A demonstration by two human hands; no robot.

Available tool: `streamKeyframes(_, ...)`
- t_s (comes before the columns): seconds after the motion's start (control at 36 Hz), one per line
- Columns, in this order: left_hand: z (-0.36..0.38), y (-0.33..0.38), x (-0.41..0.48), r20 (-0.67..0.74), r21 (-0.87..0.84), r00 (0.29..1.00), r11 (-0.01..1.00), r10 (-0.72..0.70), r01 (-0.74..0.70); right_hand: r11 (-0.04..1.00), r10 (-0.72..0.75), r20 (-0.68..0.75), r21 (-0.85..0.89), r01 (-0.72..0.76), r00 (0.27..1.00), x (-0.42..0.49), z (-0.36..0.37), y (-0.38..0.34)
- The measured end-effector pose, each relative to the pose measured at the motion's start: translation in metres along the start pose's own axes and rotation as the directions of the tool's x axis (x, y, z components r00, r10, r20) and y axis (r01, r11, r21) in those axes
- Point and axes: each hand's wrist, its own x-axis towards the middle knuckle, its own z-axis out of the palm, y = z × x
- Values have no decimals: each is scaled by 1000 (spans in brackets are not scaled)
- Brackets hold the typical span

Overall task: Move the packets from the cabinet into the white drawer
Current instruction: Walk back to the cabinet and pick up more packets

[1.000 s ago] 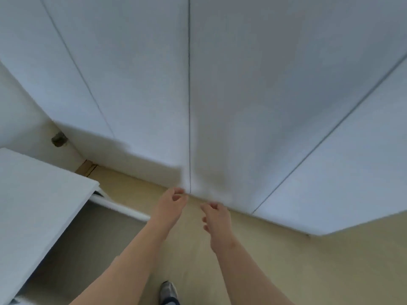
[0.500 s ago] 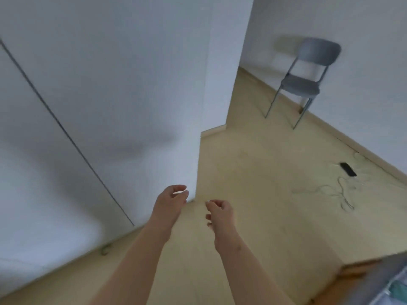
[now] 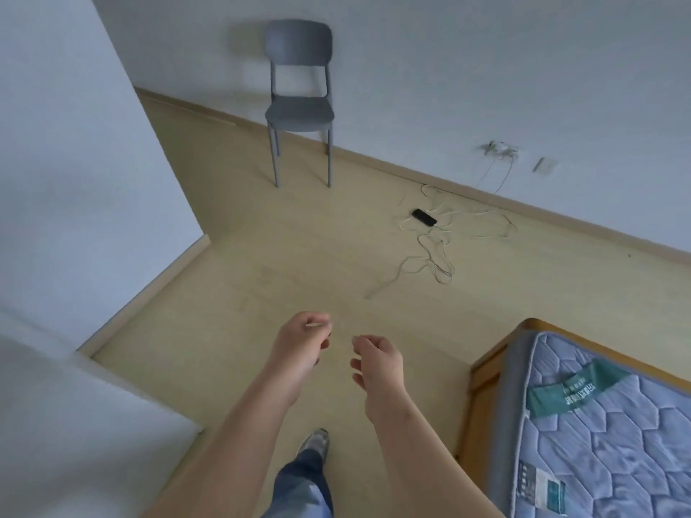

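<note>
Pale floor (image 3: 261, 256), grey chair (image 3: 299, 102) beyond; before it left hand (image 3: 301, 343) and right hand (image 3: 379, 362), grips loose and empty, should seek the cabinet.

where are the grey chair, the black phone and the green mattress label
grey chair (image 3: 299, 113): head view, middle of the seat
black phone (image 3: 424, 217): head view, middle of its body
green mattress label (image 3: 576, 389): head view, centre of the band

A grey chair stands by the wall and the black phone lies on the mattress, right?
No. The head view shows the phone on the floor among cables, not on the mattress. The chair does stand by the wall.
</note>
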Motion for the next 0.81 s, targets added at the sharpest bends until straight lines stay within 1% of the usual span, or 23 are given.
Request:
streamKeyframes(0.14,40,64,78,70,108,997,994,22,-30,996,15,-61,88,-10,998,68,-6,-75)
streamKeyframes(0.25,96,109,130,171,169,985,984,24,-54,982,25,-139,191,2,990,114,-35,-125)
streamKeyframes(0.33,148,136,163,265,197,964,977,25,-80,964,49,-224,266,13,973,150,-70,-152)
streamKeyframes(0.44,222,168,205,321,223,947,969,27,-103,938,82,-305,345,30,949,202,-125,-184)
streamKeyframes(0.56,308,204,239,402,248,915,960,20,-130,928,84,-348,368,53,934,259,-186,-226)
streamKeyframes(0.69,415,260,270,474,245,880,956,30,-164,936,55,-399,341,92,915,325,-265,-293)
streamKeyframes(0.81,490,300,292,538,256,842,947,27,-194,921,60,-440,370,120,896,368,-318,-338)
